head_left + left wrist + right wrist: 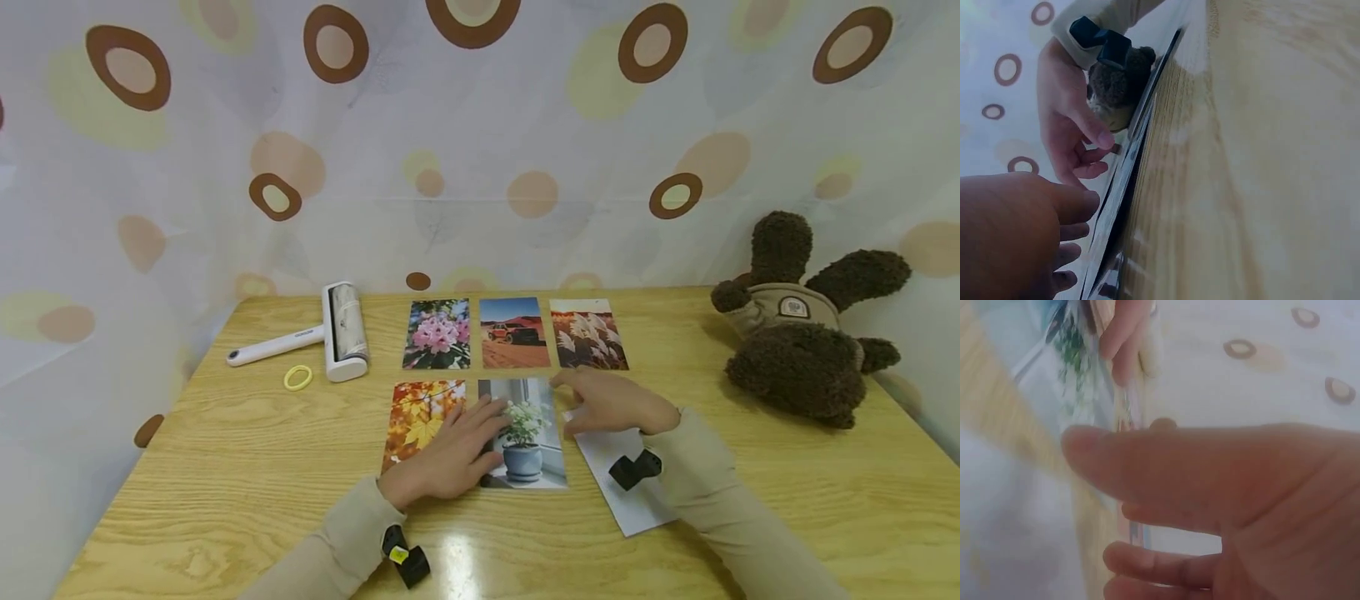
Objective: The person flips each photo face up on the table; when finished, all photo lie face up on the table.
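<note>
My left hand [450,450] lies with fingers stretched across a picture card of a potted plant [522,461], its wrist side overlapping a card of autumn leaves [422,412]. At the plant card's right edge is my right hand [611,400], fingers loosely bent, thumb apart from them. The index fingertip is right by that card's upper right corner. Under the right wrist lies a white sheet [630,504], partly hidden by hand and sleeve. In the right wrist view, the thumb [1166,459] extends over the white sheet [1016,519], with nothing between thumb and fingers.
Behind is a row of cards: pink flowers [437,333], a red off-road car [514,333] and pale reeds [588,333]. A white lint roller [347,367] and a yellow ring [297,377] lie at left. A brown plush toy [795,367] lies at right.
</note>
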Tool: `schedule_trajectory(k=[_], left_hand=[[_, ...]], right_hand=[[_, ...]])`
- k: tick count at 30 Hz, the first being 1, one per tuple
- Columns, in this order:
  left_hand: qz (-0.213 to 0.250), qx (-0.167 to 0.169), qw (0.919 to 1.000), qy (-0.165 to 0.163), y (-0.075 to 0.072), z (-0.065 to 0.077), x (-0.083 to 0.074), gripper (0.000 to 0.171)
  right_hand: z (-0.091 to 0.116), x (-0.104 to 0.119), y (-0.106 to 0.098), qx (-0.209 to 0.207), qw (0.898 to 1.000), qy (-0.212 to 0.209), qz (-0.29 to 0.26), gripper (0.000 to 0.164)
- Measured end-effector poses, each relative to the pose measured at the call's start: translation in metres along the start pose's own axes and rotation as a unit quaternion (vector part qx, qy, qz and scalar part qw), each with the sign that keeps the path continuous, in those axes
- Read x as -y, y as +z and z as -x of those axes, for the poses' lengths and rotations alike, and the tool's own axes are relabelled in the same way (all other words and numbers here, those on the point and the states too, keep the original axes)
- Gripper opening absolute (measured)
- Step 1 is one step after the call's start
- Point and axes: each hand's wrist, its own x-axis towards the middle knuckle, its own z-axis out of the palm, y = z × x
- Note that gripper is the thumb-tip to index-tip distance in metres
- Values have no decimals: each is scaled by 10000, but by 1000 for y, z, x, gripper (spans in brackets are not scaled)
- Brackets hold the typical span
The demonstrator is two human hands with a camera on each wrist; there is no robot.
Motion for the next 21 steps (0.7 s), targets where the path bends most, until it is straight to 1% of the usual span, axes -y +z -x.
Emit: schedule_trajectory(k=[2,4,9,11,13,17,19,21], left_hand=[[1,-88,9999,50,0,-2,-2,50],[-73,-175,9998,104,0,-5,-5,50],[-239,-213,9992,228,3,-16,-20,49],[-333,-180,9989,261,6,-23,-27,48],[-453,-115,9985,268,9,-31,-36,48],[-818,91,9959,363,17,-46,-52,48],[-875,223,9951,398,21,-52,-60,50],[-859,252,9953,355,25,-56,-68,54]], right_hand=[[7,-5,-1,-116,9998,-49,132,63],[14,-11,0,-197,9994,-187,222,64],[32,-26,4,-91,9993,-318,154,74],[39,-31,4,-76,9995,-268,123,79],[45,-36,4,-154,9995,-253,125,84],[51,-42,5,-306,9995,-28,39,92],[52,-43,7,-335,9993,124,-62,92],[53,-45,9,-371,9988,308,-115,85]])
